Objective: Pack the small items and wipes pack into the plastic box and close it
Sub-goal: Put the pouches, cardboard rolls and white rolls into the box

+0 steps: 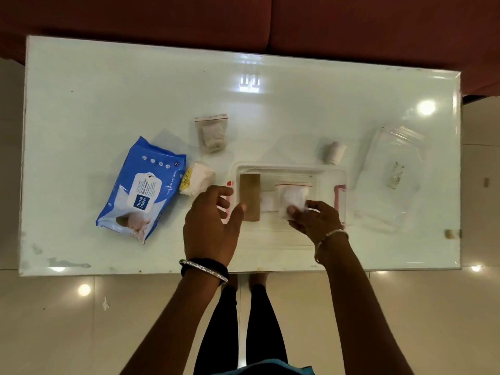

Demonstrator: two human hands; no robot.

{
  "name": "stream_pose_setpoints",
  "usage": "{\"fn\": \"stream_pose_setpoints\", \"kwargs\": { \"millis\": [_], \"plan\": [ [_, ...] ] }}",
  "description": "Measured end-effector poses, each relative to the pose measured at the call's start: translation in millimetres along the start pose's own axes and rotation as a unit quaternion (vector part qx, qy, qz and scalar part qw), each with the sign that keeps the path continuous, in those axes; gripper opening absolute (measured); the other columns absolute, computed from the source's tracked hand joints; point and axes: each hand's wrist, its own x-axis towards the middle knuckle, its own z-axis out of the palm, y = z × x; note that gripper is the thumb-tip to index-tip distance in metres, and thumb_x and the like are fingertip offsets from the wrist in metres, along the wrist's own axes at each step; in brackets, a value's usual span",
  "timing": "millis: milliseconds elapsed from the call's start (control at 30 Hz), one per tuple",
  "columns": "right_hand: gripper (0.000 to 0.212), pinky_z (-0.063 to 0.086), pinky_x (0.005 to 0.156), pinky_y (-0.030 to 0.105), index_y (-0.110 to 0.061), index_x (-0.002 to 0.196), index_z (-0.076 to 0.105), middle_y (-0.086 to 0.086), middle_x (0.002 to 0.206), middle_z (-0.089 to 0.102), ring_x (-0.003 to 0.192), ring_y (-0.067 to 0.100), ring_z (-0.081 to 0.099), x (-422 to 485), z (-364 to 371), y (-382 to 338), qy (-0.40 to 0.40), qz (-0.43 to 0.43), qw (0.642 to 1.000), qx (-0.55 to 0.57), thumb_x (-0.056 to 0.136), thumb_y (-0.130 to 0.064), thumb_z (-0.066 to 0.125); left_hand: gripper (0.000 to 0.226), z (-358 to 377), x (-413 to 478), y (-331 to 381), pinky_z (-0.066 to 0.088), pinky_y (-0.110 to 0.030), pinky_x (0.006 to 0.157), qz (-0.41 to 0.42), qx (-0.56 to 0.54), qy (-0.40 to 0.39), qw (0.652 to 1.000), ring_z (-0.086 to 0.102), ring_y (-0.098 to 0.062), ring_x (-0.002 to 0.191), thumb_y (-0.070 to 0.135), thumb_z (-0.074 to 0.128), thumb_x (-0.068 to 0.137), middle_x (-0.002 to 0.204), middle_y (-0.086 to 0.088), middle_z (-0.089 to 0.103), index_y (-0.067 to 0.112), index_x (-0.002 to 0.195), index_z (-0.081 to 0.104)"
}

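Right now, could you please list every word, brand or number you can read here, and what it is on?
"mee mee": blue square logo on the wipes pack.
"Wet Wipes": white flap label of the same pack.
"72": small round mark near its top corner, only just legible.
Other print on the pack, and the yellow tag on the white bundle: too small to read.

Bright, soft — glare on table (108, 85)

glossy white table (108, 77) (ceiling lights reflected) | pale tiled floor (67, 320) | dark red, perhaps sofa (243, 17)

Blue wipes pack (142, 186) reads "mee mee", prob. "Wet Wipes".
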Motion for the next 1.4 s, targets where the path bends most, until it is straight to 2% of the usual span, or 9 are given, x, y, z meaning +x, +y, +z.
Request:
{"fn": "stream_pose_setpoints", "kwargs": {
  "millis": [100, 233, 367, 500, 733, 833, 1000, 1133, 1400],
  "plan": [
    [0.045, 0.058, 0.086, 0.041, 0.003, 0.121, 0.053, 0.03, 0.122, 0.061, 0.087, 0.034, 0.066, 20, 16, -3, 0.003, 0.032, 0.999, -0.019, 0.081, 0.0, 0.074, 0.042, 3, 0, -12, 0.045, -0.021, 0.065, -0.011, 0.02, -0.009, 1.0, 0.058, -0.008, 0.081, 0.033, 0.073, 0.079, 0.104, 0.007, 0.062, 0.027, 0.116, 0.054],
    [0.035, 0.062, 0.054, 0.031, -0.002, 0.115, 0.056, 0.031, 0.123, 0.06, 0.086, 0.038, 0.066, 26, 39, -4, -0.006, 0.054, 0.998, 0.027, 0.084, 0.007, 0.068, 0.044, 7, 2, -22, 0.054, -0.029, 0.073, -0.034, 0.0, -0.027, 0.999, 0.064, -0.012, 0.079, 0.02, 0.073, 0.08, 0.103, 0.001, 0.068, 0.027, 0.119, 0.052],
    [0.03, 0.061, 0.066, 0.041, -0.009, 0.108, 0.056, 0.031, 0.128, 0.055, 0.094, 0.044, 0.067, 25, 56, 2, 0.01, 0.047, 0.998, 0.032, 0.085, 0.007, 0.067, 0.044, 7, 3, -27, 0.048, -0.021, 0.068, -0.033, -0.016, -0.03, 0.999, 0.064, -0.011, 0.077, 0.02, 0.073, 0.081, 0.097, 0.005, 0.068, 0.026, 0.119, 0.053],
    [0.033, 0.062, 0.054, 0.034, -0.011, 0.11, 0.056, 0.031, 0.123, 0.059, 0.083, 0.044, 0.068, 23, 54, 1, 0.002, 0.055, 0.997, 0.055, 0.084, 0.005, 0.068, 0.039, 5, 6, -31, 0.045, -0.015, 0.064, -0.031, -0.03, -0.034, 0.999, 0.063, -0.008, 0.075, 0.023, 0.07, 0.083, 0.092, 0.008, 0.066, 0.026, 0.118, 0.055],
    [0.051, 0.062, 0.061, 0.042, -0.013, 0.111, 0.054, 0.019, 0.104, 0.064, 0.071, 0.031, 0.071, 20, 43, 2, 0.079, -0.001, 0.989, -0.126, 0.071, -0.018, 0.085, 0.023, -4, 15, -41, 0.049, -0.019, 0.066, -0.059, -0.071, 0.066, 0.994, 0.063, -0.01, 0.081, 0.028, 0.063, 0.088, 0.096, 0.004, 0.067, 0.018, 0.108, 0.063],
    [0.038, 0.06, 0.073, 0.052, -0.017, 0.105, 0.061, 0.011, 0.101, 0.068, 0.072, 0.031, 0.072, 12, 37, -3, 0.145, -0.107, 0.96, -0.214, 0.074, -0.024, 0.082, 0.026, -9, 29, -54, 0.058, -0.037, 0.073, -0.194, -0.185, 0.084, 0.96, 0.067, -0.024, 0.091, 0.023, 0.065, 0.086, 0.106, -0.01, 0.068, 0.011, 0.109, 0.062],
    [0.003, 0.059, 0.067, 0.048, -0.019, 0.088, 0.067, 0.0, 0.079, 0.071, 0.069, 0.026, 0.07, -9, 53, -26, 0.127, -0.324, 0.919, -0.183, 0.085, -0.017, 0.067, 0.04, -12, 66, -66, 0.055, -0.035, 0.068, -0.395, -0.366, 0.029, 0.842, 0.063, -0.027, 0.095, 0.034, 0.069, 0.083, 0.104, -0.01, 0.062, 0.008, 0.111, 0.057],
    [0.002, 0.059, 0.062, 0.037, -0.018, 0.087, 0.068, -0.007, 0.077, 0.068, 0.069, 0.017, 0.068, -11, 85, -45, 0.078, -0.407, 0.883, -0.219, 0.086, -0.017, 0.067, 0.035, 0, 80, -65, 0.057, -0.046, 0.079, -0.371, -0.294, 0.031, 0.88, 0.064, -0.03, 0.097, 0.045, 0.077, 0.071, 0.097, -0.011, 0.067, 0.016, 0.078, 0.058],
    [0.006, 0.054, 0.072, 0.028, -0.016, 0.088, 0.068, -0.003, 0.08, 0.071, 0.074, 0.01, 0.065, 12, 136, -78, 0.065, -0.483, 0.821, -0.299, 0.085, -0.016, 0.062, 0.058, 17, 81, -58, 0.04, -0.029, 0.079, -0.333, -0.127, 0.129, 0.926, 0.062, -0.027, 0.103, 0.053, 0.074, 0.069, 0.107, -0.01, 0.07, 0.006, 0.103, 0.068]
  ]
}}
